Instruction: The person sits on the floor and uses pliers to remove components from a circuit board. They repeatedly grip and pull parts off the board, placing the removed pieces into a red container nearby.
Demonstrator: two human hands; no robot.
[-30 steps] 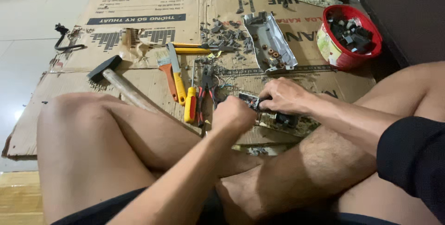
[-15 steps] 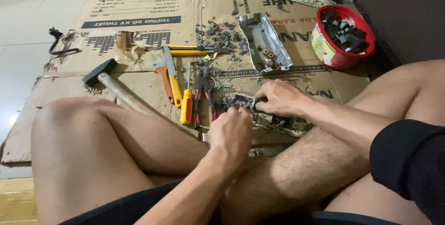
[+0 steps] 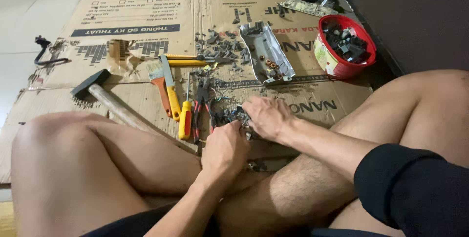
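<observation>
Head view: the person sits cross-legged on flattened cardboard (image 3: 146, 27), both hands meeting just in front of the shins. The left hand (image 3: 225, 146) is curled tight, fingers closed round something small at the edge of a dark cluttered part (image 3: 238, 116), though what the fingers pinch is hidden by the knuckles. The right hand (image 3: 266, 116) lies over the same part from the far side, fingers bent and pressing down on it; whether it grips or only steadies it I cannot tell. The part rests on the cardboard between the two hands, mostly covered by them.

Just beside the left hand lie red-handled pliers (image 3: 201, 107), a yellow screwdriver (image 3: 185, 117), a utility knife (image 3: 169, 83) and a brush (image 3: 159, 83). A hammer (image 3: 105, 98) runs along the left thigh. Farther off sit a grey metal tray (image 3: 266, 51), loose dark scraps (image 3: 220, 46) and a red bowl (image 3: 344, 66) full of dark pieces.

The risks, as I judge them: the hands work close over sharp metal edges and wire ends, so a slip under force could cut a finger. A piece pulled free suddenly could fly toward the bare legs or get lost among the scraps. The knife sits near the left wrist, and a careless reach could catch it.
</observation>
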